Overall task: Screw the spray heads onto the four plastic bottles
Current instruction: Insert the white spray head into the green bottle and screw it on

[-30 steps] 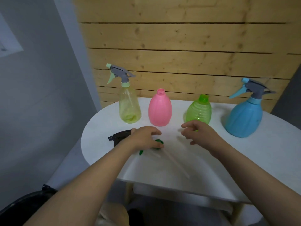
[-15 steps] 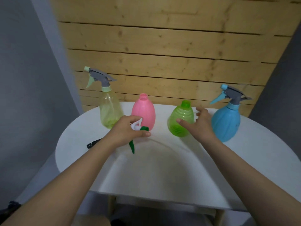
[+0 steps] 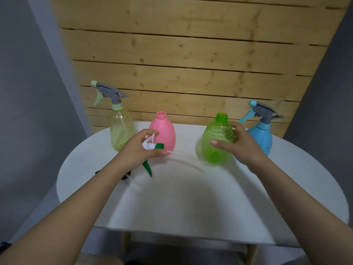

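Note:
My left hand (image 3: 140,151) holds a green-and-white spray head (image 3: 152,150) just above the table, its green trigger pointing down and its clear tube trailing right. My right hand (image 3: 239,145) grips the ribbed green bottle (image 3: 216,142), whose neck is open. The pink bottle (image 3: 164,133) stands behind my left hand, neck open too. The yellow bottle (image 3: 121,129) at the left and the blue bottle (image 3: 261,135) at the right each carry a grey spray head.
A black spray head (image 3: 126,175) lies on the round white table (image 3: 191,203), mostly hidden under my left forearm. A wooden slat wall stands right behind the bottles. The table's front edge is close to me.
My left hand lifted the green spray head off the table. My right hand reached forward and closed around the green bottle, which shifted toward me.

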`<act>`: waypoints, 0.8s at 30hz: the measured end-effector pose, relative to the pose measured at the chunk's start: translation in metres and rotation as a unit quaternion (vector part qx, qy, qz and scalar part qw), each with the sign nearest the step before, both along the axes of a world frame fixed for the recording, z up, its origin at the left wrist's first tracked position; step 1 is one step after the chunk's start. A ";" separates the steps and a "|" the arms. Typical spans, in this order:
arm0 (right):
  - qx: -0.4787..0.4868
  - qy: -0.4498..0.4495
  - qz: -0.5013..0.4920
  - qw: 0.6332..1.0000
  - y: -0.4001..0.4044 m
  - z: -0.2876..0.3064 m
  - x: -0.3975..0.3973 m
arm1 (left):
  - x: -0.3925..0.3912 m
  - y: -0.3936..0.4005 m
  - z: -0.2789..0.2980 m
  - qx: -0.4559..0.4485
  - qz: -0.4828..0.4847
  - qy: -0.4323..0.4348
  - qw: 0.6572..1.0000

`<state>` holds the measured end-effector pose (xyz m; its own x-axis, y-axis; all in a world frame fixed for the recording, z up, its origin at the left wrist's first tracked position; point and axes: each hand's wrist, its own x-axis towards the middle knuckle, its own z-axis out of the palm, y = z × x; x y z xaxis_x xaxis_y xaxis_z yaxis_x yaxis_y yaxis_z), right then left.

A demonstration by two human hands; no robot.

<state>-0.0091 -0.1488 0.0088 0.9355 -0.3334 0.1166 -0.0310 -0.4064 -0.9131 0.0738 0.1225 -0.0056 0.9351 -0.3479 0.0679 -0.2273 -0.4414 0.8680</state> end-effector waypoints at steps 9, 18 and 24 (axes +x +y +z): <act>-0.111 0.052 0.059 0.991 -0.030 0.010 -0.065 | -0.015 -0.016 0.015 -0.122 0.038 -0.038 0.991; -0.179 0.041 0.048 0.982 -0.037 0.001 -0.083 | -0.024 -0.033 0.013 -0.102 0.042 -0.045 0.993; -0.211 0.041 0.050 0.975 -0.036 0.000 -0.081 | -0.026 -0.039 0.012 -0.087 0.040 -0.075 0.993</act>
<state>-0.0898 -0.1845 0.0088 0.9732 -0.1777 0.1462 -0.0380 -0.7509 -0.6593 0.0475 0.0838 0.0067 0.9340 -0.2443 0.2608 -0.3298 -0.3086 0.8922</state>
